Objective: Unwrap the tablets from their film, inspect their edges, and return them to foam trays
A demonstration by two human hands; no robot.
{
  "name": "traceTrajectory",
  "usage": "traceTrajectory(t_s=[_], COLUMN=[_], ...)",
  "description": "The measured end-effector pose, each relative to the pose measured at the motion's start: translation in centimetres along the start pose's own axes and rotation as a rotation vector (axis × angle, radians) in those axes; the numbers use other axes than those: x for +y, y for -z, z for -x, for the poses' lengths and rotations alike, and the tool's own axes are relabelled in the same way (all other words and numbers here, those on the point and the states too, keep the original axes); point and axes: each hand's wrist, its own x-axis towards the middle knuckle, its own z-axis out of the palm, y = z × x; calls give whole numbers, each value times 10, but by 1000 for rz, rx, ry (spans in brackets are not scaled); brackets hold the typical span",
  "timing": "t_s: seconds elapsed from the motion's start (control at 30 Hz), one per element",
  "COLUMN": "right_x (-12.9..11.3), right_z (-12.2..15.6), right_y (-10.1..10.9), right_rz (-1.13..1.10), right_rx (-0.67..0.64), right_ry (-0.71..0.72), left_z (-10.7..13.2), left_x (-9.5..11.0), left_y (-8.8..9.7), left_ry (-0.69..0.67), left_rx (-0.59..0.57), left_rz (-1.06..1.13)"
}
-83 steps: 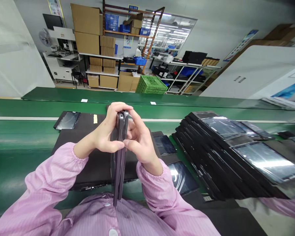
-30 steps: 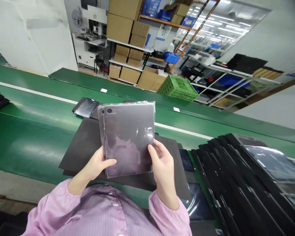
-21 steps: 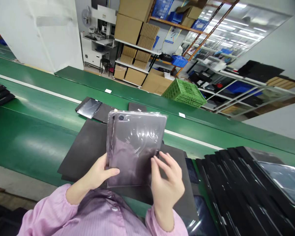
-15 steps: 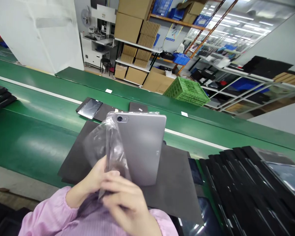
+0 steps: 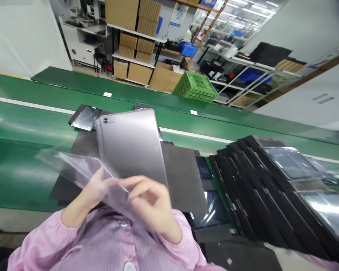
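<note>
I see the left hand [image 5: 94, 186] and right hand [image 5: 152, 203] pinching clear film [image 5: 81, 165].
The grey tablet [image 5: 132, 146] tilts at 12 o'clock from them, over a dark board [image 5: 183, 177]; from my remote seat I can't tell whether the left hand grips it too. I have stacked black panels [image 5: 251, 188] at 3 o'clock, a screen [image 5: 86, 117] at 11.

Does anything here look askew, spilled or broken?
Nothing looks spilled or plainly broken. The pile of black pads at right looks askew: its layers slant and stagger, perhaps deliberately, instead of stacking squarely. The clear film juts crookedly beside the tablet instead of lying flat.
</note>
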Motion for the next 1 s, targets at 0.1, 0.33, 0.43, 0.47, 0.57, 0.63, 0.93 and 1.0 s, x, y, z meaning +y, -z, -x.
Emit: traceTrajectory(t_s=[0.1, 0.33, 0.43, 0.47, 0.57, 0.63, 0.93, 1.0], right_x=[0, 27, 35, 35, 24, 12, 4, 15], right_z=[2, 34, 40, 40, 40, 42, 71, 67], right_y=[34, 48, 38, 39, 50, 60, 43, 41], right_rz=[118, 298, 314, 265, 103, 124, 1304, 1340], right_rx=[515, 594, 626, 664, 903, 1128, 701, 384], right_ry=[30, -203, -351, -365, -322, -229, 487, 500], left_z=[-2, -3, 0, 1, 10, 17, 32, 29], left_x=[0, -5, -10, -11, -6, 2, 31, 29], left_y=[3, 7, 6, 6, 7, 13, 32, 33], left_ry=[5, -81, -150, -152, -121, -101, -272, -296], left_rx=[30, 104, 163, 174, 215, 259, 537, 574], left_rz=[21, -60, -163, -186, -202, -206, -38, 83])
